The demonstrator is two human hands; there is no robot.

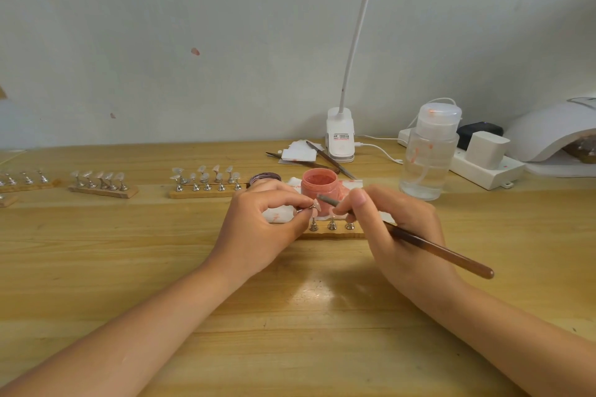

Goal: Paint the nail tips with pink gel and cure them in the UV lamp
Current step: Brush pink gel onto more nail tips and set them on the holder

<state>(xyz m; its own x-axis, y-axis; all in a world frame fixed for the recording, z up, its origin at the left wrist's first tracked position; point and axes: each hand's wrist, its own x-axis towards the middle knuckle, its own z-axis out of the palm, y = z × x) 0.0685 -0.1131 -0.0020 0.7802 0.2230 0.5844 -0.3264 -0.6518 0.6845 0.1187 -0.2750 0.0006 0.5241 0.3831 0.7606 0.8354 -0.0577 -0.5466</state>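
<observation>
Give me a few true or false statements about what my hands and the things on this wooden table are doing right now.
1. The right hand holds a long brown-handled brush. True.
2. The open pink gel jar sits left of the clear plastic pump bottle. True.
3. The left hand is empty. False: it pinches a small metal stand with a nail tip.
4. The white UV lamp is at the table's left end. False: it is far right.

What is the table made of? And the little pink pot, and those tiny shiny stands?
The table looks like pale varnished wood: grain lines and a glossy reflection show. The pink pot seems to be see-through plastic, coloured by the gel inside. The tiny stands look like polished metal, silvery and glinting.
</observation>
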